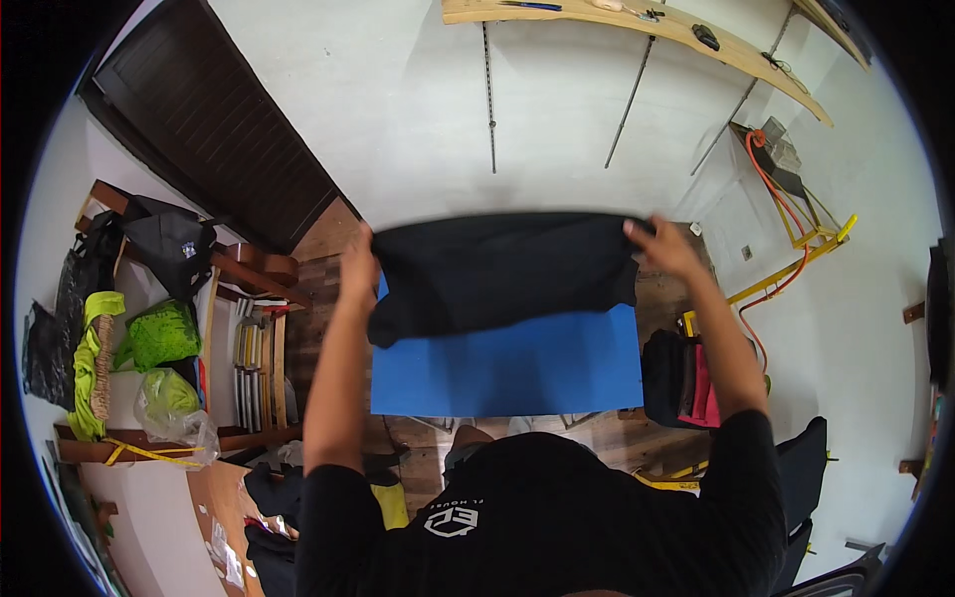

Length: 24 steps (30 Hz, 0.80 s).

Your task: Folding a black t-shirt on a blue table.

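Note:
A black cloth (500, 272), perhaps a garment, is stretched between my two hands over the far part of a blue tabletop (507, 377). At its far left corner, my left hand (359, 265) grips the edge. My right hand (664, 245) pinches the far right corner between thumb and fingers. The cloth's near edge hangs loosely and slants, lower at the left. Part of the cloth and the far edge of the tabletop look blurred or hidden, so whether the cloth touches the surface I cannot tell.
Folded dark and red cloths (697, 380) lie right of the table. On the left stands a wooden rack (254, 440) with bags and green cloth. A wooden shelf (567, 11) runs along the far wall, near a dark door (216, 119). An orange hose (783, 194) hangs at the right.

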Motion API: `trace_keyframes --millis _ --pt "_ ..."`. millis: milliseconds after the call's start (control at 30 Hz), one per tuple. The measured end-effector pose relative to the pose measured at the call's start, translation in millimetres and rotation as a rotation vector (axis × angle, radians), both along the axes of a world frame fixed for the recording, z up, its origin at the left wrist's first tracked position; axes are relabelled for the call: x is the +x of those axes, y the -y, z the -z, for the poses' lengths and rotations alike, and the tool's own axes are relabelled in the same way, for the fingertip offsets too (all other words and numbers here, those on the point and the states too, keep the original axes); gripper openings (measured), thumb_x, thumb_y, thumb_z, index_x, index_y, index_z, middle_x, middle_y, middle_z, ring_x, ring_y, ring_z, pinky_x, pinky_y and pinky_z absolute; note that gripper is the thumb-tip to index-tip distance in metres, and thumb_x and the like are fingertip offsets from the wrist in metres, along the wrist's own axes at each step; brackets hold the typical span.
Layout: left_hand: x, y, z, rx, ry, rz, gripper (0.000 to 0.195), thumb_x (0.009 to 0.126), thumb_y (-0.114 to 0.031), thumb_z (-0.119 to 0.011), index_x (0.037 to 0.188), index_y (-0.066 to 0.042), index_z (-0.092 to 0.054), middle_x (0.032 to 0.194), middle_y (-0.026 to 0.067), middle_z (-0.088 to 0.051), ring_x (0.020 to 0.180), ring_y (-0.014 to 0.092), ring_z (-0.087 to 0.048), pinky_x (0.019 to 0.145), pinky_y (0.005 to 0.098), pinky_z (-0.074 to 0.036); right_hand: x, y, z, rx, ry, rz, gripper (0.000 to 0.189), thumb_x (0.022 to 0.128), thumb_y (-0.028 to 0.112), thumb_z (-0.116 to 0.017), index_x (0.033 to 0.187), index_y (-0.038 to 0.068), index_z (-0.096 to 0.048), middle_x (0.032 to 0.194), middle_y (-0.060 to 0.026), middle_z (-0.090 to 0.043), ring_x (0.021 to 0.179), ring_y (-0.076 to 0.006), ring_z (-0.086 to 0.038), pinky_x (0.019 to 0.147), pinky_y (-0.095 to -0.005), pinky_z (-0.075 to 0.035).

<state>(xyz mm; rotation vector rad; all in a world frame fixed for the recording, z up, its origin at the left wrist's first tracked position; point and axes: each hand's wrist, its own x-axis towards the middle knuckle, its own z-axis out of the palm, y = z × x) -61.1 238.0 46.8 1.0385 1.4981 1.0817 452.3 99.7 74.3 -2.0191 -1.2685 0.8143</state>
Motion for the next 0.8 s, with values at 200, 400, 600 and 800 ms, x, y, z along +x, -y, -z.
trace_keyframes --millis 200,400,600,800 --pt "-36 -4 -129 0.267 0.532 0.338 0.029 0.099 -0.028 -0.071 0.122 -0.009 -0.066 0.118 0.0027 -0.071 0.102 0.016 -0.065 0.094 0.0394 -0.049 -2 15 -120 0.321 -0.246 -0.122 0.031 0.102 0.018 -0.055 0.132 0.01 -0.051 0.097 -0.0058 -0.06 0.064 -0.0112 -0.057 0.057 -0.029 -0.054" --pt "-75 82 -70 0.271 0.347 0.096 0.036 0.097 -0.004 -0.069 0.086 -0.022 -0.041 0.085 -0.0111 -0.04 0.081 0.001 -0.046 0.068 0.0204 -0.04 -32 98 -67 0.418 0.545 -0.094 0.029 0.09 -0.001 -0.054 0.117 0.002 -0.064 0.085 -0.0183 -0.069 0.078 -0.0436 -0.068 0.074 -0.0504 -0.054" --pt "-120 175 63 0.032 -0.185 0.435 0.02 0.101 -0.012 -0.073 0.12 -0.005 -0.072 0.091 -0.0054 -0.062 0.078 0.004 -0.053 0.068 0.0223 -0.044 -84 207 68 0.523 0.402 -0.018 0.071 0.072 -0.018 -0.049 0.137 0.004 -0.065 0.12 -0.0222 -0.069 0.116 -0.0438 -0.065 0.101 -0.0478 -0.054" --pt "-138 268 170 -0.097 -0.422 0.338 0.027 0.095 -0.023 -0.082 0.109 -0.005 -0.069 0.067 -0.0028 -0.051 0.058 0.008 -0.049 0.05 0.031 -0.044 -131 344 219 0.04 0.264 0.149 0.015 0.076 0.004 -0.074 0.081 0.003 -0.059 0.078 -0.0234 -0.068 0.077 -0.0446 -0.07 0.065 -0.053 -0.054"
